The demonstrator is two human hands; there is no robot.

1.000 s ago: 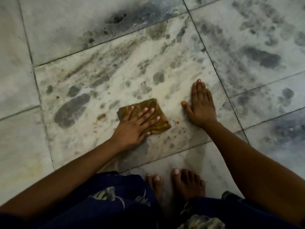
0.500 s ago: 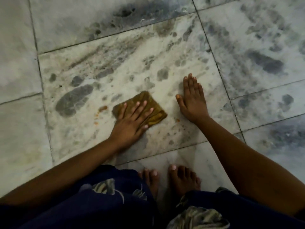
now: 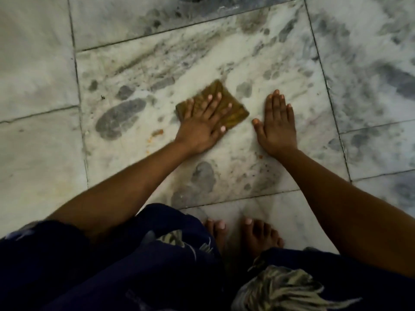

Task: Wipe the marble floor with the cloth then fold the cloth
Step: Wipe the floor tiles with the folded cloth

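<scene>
Marble floor [image 3: 224, 52]: I see pale tiles veined and blotched in grey, split by thin dark joints; one big tile fills the middle of my head view and carries both hands.
Clothing [image 3: 134, 265]: dark blue fabric with a pale leaf-like print covers the knees along the bottom edge.
Left arm [image 3: 125, 187]: bare, it reaches from the lower left up towards the middle of the tile.
Right arm [image 3: 336, 198]: bare, it comes in from the lower right.
Feet [image 3: 258, 236]: bare toes stand on the tile nearest me, just past the joint below the middle tile.
Left hand [image 3: 202, 124]: I see it lying flat on the cloth, fingers straight and spread, pressing down and not curled round anything.
Right hand [image 3: 278, 124]: palm down on bare marble just right of the cloth, fingers straight and close together, thumb out to the side, holding nothing.
Cloth [image 3: 235, 108]: a brown-olive folded square, set corner-up on the middle tile, under the left hand's fingers; its right corner sits near the right hand's thumb but apart from it.
Orange specks [image 3: 157, 132]: small crumbs or stains lie left of the left wrist, with a few more near the right wrist.
</scene>
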